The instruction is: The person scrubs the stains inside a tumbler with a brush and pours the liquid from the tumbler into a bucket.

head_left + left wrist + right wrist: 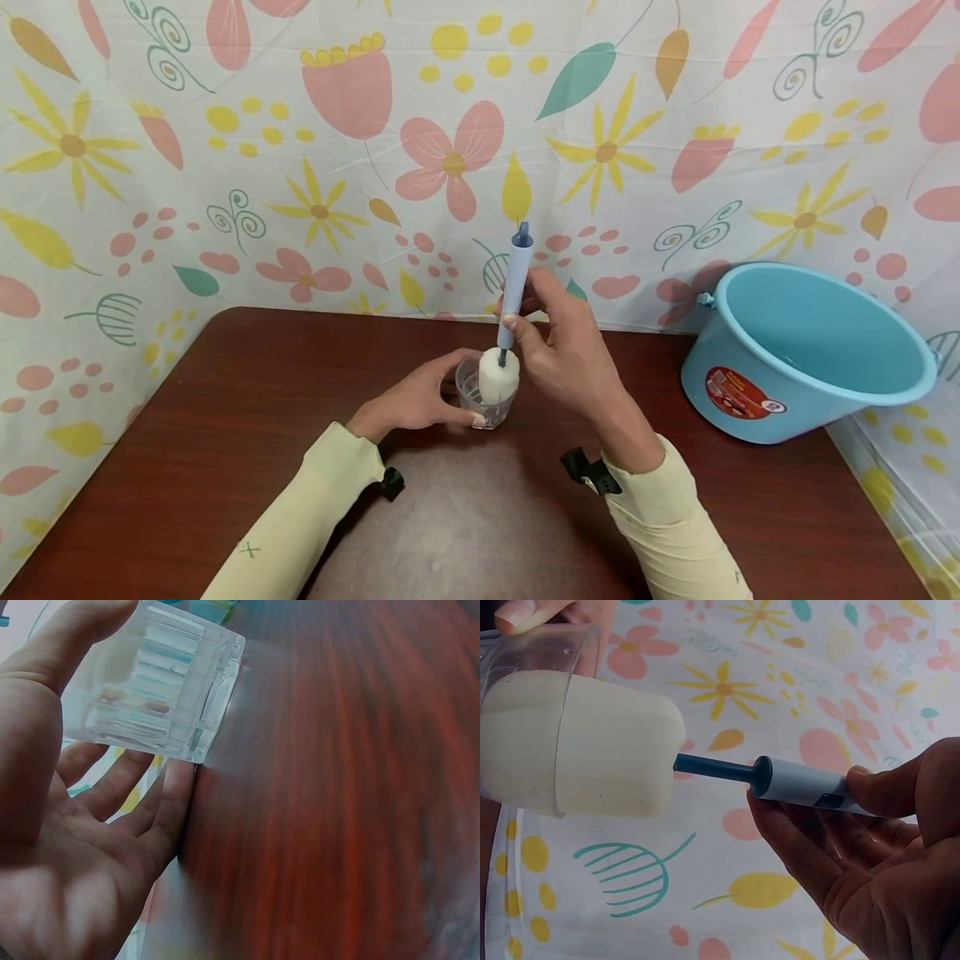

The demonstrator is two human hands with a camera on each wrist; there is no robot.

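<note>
White sponge (497,383) blurs through the cup (180,682) left grip (417,397) holds; right grip (564,348) pinches handle (515,283).

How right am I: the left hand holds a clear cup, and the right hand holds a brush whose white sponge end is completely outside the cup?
One thing is wrong: the white sponge end is partly inside the clear cup, as the right wrist view shows. The rest is right: the left hand holds the clear cup, and the right hand holds the brush.
</note>
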